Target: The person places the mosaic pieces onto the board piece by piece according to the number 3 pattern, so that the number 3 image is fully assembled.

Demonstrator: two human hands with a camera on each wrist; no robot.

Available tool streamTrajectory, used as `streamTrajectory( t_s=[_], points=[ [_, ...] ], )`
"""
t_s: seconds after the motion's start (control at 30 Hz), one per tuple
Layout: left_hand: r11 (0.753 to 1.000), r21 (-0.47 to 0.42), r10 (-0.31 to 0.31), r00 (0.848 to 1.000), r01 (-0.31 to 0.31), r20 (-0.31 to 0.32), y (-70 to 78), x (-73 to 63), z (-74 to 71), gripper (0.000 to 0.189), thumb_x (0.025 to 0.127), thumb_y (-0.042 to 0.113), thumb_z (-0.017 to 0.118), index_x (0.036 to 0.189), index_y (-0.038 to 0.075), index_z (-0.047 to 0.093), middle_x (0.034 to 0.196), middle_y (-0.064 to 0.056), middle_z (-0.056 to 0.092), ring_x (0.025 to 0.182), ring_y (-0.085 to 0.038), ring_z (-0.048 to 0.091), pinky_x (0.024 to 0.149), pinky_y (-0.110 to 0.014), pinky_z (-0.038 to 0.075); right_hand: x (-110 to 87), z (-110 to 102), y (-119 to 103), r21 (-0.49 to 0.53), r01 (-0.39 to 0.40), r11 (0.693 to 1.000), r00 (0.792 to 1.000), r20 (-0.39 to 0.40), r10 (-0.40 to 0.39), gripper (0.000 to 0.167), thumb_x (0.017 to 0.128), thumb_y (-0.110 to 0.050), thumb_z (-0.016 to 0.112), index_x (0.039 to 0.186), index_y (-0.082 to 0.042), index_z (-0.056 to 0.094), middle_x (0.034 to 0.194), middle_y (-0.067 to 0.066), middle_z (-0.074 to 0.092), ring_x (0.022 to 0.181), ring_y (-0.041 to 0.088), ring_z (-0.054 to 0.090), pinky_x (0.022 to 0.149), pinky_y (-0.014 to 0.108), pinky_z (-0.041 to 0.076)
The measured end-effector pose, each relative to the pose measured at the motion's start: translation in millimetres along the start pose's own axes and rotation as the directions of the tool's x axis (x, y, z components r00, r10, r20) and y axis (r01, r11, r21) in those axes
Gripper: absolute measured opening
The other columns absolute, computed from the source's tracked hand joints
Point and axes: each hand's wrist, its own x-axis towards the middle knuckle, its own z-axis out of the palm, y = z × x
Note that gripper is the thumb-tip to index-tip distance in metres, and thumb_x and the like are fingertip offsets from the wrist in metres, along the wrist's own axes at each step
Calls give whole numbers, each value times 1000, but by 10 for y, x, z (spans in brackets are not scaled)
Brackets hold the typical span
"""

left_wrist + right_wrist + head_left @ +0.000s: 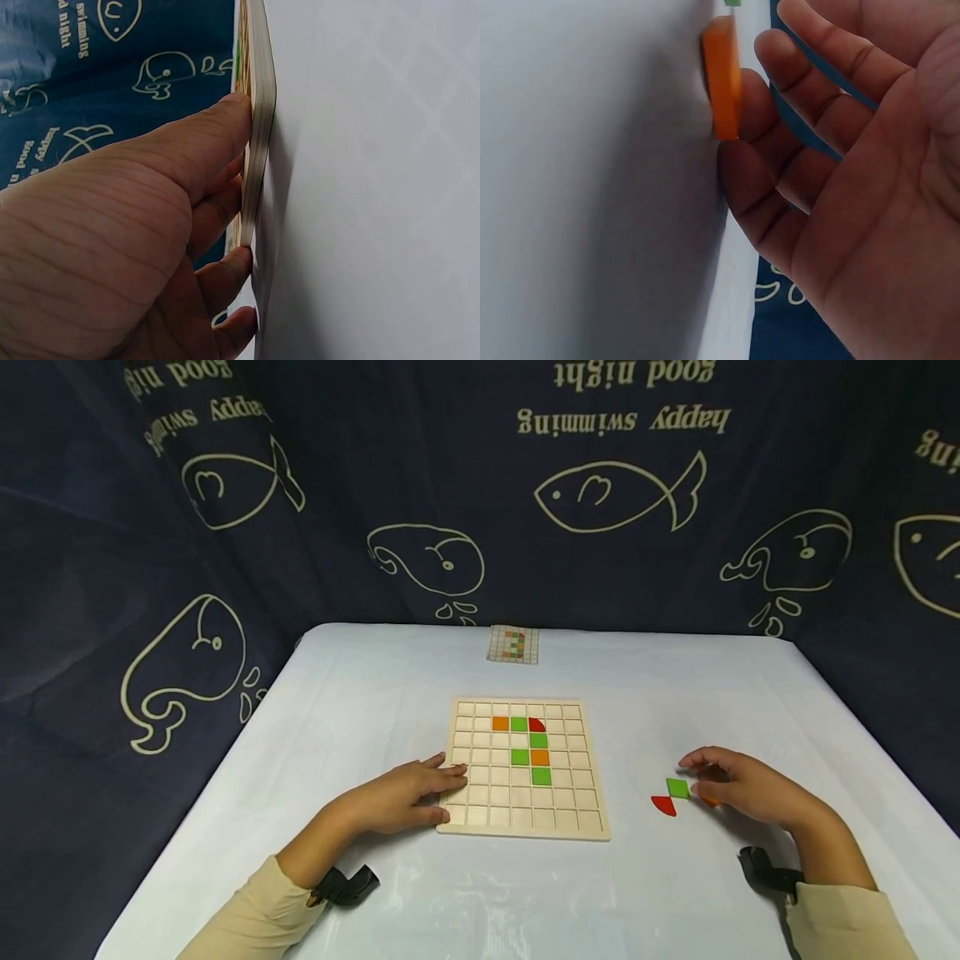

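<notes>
My left hand (pixel 408 793) rests at the left edge of a pale wooden grid board (pixel 487 797). Its fingers lie spread, touching the board's rim, with the thumb (pixel 225 124) against the edge in the left wrist view. Orange, green and red tiles sit in several cells. To the right, my right hand (pixel 742 785) hovers low over an orange tile (pixel 724 82), fingers loosely bent and the tips close beside it. That tile lies on the table, partly hidden by the hand in the head view. Beside it are a green square tile (pixel 678 788) and a red quarter-circle tile (pixel 664 806).
A small printed pattern card (pixel 513 644) lies at the far side of the white-covered table (pixel 375 677). Behind the table hangs a dark curtain (pixel 322 568) printed with fish and whales.
</notes>
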Motion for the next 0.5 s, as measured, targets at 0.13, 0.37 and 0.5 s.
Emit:
streamTrajectory(
  t_s=[0.13,0.37,0.5],
  points=[
    [1000,1,-6,1000,6,-3,-8,1,9,56,96,24,67,146,6,50,154,-8,41,146,-38,23,114,-58,24,12,26,16,14,32,999,999,2,-32,30,92,-11,68,120,-3,61,101,5,61,84,14,54,67,26,49],
    [1000,-5,3,1000,-3,-4,-26,18,46,56,96,26,66,146,7,50,154,-6,40,147,-36,23,115,-55,24,11,43,65,-47,30,998,999,13,-29,30,92,-16,70,119,-6,62,113,4,62,98,11,56,79,23,49],
    [1000,4,-7,1000,7,-6,-14,11,31,55,96,25,66,146,6,51,154,-6,41,147,-36,23,115,-55,24,34,68,74,-22,42,999,999,24,-42,30,92,-15,70,120,-5,62,115,6,62,98,12,57,77,24,50]
  ],
)
